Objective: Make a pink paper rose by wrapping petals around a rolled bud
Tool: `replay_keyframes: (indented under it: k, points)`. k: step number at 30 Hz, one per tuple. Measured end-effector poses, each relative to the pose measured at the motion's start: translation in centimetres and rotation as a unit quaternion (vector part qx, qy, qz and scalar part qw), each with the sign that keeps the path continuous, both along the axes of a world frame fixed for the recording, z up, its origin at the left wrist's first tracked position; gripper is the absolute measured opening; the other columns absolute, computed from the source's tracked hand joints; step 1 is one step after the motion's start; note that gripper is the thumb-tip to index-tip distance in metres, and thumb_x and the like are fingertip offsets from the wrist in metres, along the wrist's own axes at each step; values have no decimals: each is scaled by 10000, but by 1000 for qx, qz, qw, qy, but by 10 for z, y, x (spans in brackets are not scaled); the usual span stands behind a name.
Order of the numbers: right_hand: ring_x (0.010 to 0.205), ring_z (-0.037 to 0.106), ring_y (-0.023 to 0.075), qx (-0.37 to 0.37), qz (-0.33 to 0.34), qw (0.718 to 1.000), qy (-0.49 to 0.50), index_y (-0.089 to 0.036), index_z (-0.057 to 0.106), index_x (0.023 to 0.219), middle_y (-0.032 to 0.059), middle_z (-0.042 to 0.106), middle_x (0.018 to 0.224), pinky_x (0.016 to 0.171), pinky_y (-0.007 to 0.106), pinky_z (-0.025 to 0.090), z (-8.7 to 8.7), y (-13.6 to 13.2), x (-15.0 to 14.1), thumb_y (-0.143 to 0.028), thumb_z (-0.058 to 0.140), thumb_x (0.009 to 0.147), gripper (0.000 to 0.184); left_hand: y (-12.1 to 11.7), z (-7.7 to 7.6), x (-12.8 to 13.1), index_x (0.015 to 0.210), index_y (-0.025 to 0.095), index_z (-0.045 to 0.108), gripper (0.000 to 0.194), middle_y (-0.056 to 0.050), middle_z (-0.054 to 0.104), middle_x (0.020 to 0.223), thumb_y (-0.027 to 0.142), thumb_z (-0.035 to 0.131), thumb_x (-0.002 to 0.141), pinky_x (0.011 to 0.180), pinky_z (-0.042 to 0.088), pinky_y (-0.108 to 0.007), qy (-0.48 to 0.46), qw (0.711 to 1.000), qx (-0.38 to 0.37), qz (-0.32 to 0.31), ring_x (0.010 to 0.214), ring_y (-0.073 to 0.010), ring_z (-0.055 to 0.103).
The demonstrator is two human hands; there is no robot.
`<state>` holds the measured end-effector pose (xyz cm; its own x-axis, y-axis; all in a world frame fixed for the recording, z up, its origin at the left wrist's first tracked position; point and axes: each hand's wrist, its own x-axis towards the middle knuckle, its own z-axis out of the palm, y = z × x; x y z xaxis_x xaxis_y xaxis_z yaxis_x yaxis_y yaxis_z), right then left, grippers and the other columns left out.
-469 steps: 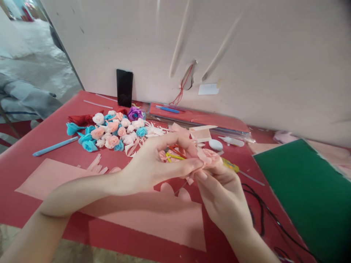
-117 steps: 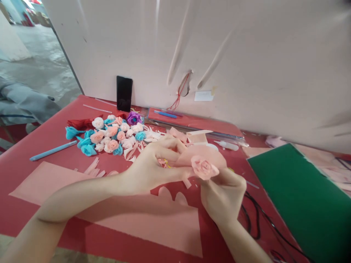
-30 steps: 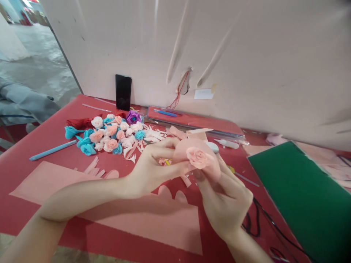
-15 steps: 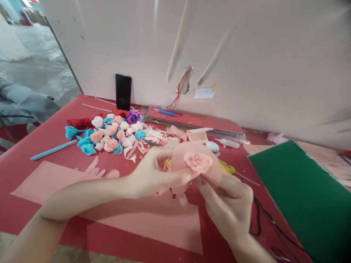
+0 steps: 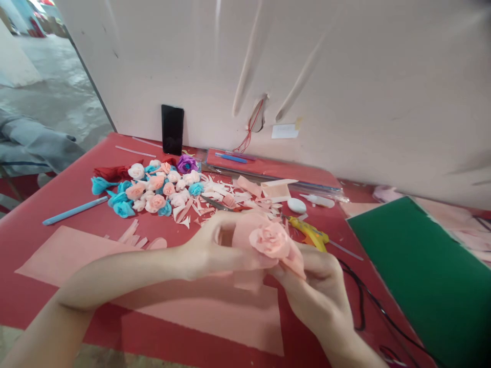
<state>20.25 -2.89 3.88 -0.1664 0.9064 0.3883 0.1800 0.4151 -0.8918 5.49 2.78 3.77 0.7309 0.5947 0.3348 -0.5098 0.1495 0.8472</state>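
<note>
1. Worktop: red, beneath both hands.
2. Left hand, right hand: together, pinching the rose's underside.
3. Outer petal: curved behind the rose, seemingly part-wrapped.
4. Paper rose: held between worktop's near and far edges.

My red surface bears paper flowers, a glue gun, green sheet and pink paper.
</note>
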Motion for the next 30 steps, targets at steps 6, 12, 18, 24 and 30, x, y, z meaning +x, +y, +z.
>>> replay_keyframes:
  k: [6, 12, 18, 24, 30]
  points:
    - [538, 469, 104, 24, -12, 999, -42, -190, 530, 532, -28, 525, 552, 491, 227, 387, 2, 2, -2, -110, 536, 801, 280, 1, -3, 3, 690, 161, 653, 92, 19, 566, 660, 117, 602, 754, 656, 493, -157, -23, 999, 25, 22, 695, -85, 575]
    - [522, 464, 111, 45, -54, 992, -101, -194, 557, 585, -17, 505, 542, 468, 218, 375, 4, 2, -3, -239, 533, 845, 265, 1, -5, 1, 679, 160, 649, 59, 9, 571, 654, 171, 632, 734, 477, 430, -165, 14, 996, 13, 88, 549, -74, 508]
    - [598, 529, 145, 22, 6, 998, -56, -196, 583, 642, 23, 559, 630, 600, 270, 460, 1, 1, 5, -453, 329, 921, 456, 1, -2, 0, 652, 131, 637, 113, -10, 580, 668, 214, 634, 728, 546, 460, -180, 23, 993, -5, 114, 601, -90, 532]
    - [566, 500, 129, -19, -1, 1000, -15, -181, 551, 525, 5, 511, 561, 559, 257, 428, -1, 3, 3, -319, 474, 886, 394, 0, 2, 0, 639, 146, 603, 145, 2, 571, 637, 206, 602, 771, 586, 469, -196, 35, 996, 13, 86, 588, -86, 533]
    - [541, 514, 133, -28, -4, 999, -19, -252, 730, 640, 0, 635, 594, 486, 243, 396, 9, 7, -2, -274, 648, 775, 159, 3, 1, 1, 575, 176, 588, 155, 14, 543, 601, 204, 626, 723, 486, 407, -203, 49, 994, 42, 91, 549, -93, 485]
